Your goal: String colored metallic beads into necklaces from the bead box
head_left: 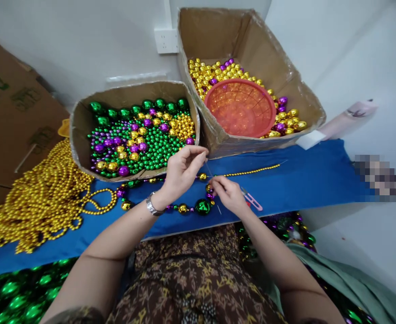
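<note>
My left hand (184,171) is raised with thumb and fingertips pinched on a thin clear thread (209,169), which runs down toward my right hand. Lower and to the right, my right hand (227,193) has its fingers closed at the end of a bead necklace (183,208) of green, gold and purple beads; its fingertips hide the exact grip. The necklace loops over the blue cloth (285,180), passing behind my left wrist, with a big green bead (202,206) near my right hand. A thin string of small gold beads (252,172) stretches rightward behind my hands.
Beyond my hands stand a cardboard box (78,135) of mixed beads and a taller box (295,85) holding gold and purple beads with a red basket (240,130). Gold bead strands (42,193) are heaped at left. Pink-handled snips (253,201) lie beside my right hand.
</note>
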The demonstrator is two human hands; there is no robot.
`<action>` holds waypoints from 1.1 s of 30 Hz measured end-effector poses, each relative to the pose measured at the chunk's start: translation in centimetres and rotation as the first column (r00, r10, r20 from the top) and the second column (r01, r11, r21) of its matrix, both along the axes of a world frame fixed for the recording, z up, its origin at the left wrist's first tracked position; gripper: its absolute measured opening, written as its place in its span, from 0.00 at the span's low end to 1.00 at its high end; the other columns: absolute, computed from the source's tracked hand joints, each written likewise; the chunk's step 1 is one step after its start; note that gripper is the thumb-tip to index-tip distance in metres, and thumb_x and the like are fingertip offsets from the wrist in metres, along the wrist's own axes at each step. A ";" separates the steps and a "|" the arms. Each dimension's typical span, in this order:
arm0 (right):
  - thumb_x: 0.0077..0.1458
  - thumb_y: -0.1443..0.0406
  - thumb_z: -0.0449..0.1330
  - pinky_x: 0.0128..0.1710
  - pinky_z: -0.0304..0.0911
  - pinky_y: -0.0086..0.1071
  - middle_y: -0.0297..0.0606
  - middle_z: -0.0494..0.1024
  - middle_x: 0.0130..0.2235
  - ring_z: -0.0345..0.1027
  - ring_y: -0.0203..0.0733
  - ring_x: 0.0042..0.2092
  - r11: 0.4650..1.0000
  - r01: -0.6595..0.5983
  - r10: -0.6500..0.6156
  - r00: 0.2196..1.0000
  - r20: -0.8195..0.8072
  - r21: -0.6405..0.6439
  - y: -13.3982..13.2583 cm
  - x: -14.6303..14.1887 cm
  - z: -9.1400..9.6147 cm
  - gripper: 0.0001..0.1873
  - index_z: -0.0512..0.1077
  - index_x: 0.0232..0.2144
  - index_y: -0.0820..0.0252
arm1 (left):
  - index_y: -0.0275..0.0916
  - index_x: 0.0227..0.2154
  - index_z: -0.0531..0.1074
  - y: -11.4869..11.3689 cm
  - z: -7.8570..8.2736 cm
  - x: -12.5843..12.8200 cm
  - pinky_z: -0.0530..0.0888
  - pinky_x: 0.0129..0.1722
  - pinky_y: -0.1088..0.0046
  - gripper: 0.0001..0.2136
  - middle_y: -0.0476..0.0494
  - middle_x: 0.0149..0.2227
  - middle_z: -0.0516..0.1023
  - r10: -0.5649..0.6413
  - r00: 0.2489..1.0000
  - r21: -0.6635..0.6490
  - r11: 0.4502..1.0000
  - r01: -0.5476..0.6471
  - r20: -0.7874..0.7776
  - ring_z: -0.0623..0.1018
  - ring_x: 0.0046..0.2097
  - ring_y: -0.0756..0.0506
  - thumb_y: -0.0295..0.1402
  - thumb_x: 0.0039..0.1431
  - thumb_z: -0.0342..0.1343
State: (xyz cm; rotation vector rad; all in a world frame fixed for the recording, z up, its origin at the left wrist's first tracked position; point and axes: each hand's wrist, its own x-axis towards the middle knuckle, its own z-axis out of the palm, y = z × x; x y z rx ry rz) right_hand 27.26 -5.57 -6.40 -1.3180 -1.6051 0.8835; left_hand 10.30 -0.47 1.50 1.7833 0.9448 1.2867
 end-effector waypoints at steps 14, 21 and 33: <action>0.57 0.52 0.60 0.21 0.59 0.22 0.27 0.67 0.22 0.61 0.29 0.22 0.948 0.305 -0.315 0.851 -0.420 -0.094 -0.5 2.7 0.3 0.15 0.71 0.36 0.57 | 0.34 0.55 0.65 -6.2 -10.5 -2.4 0.71 0.38 0.60 0.19 0.34 0.43 0.75 -0.082 0.326 0.012 0.961 0.277 -0.942 0.74 0.43 0.37 0.35 0.63 0.48; 0.53 0.51 0.63 0.20 0.58 0.22 0.26 0.66 0.21 0.59 0.28 0.21 0.925 0.330 -0.381 0.795 -0.471 -0.191 -1.1 3.8 -1.3 0.17 0.71 0.33 0.58 | 0.36 0.48 0.69 -5.7 -10.8 -8.9 0.71 0.42 0.61 0.14 0.35 0.44 0.73 0.034 0.337 0.107 0.974 0.198 -0.941 0.72 0.46 0.38 0.38 0.63 0.51; 0.45 0.48 0.67 0.20 0.58 0.20 0.24 0.67 0.21 0.59 0.26 0.20 0.805 0.568 -0.548 0.603 -0.580 -0.170 -0.3 4.8 -1.3 0.23 0.69 0.32 0.60 | 0.37 0.44 0.72 -4.7 -10.9 -12.6 0.72 0.36 0.64 0.12 0.36 0.44 0.74 0.141 0.203 0.157 0.985 0.065 -0.969 0.72 0.45 0.38 0.38 0.64 0.50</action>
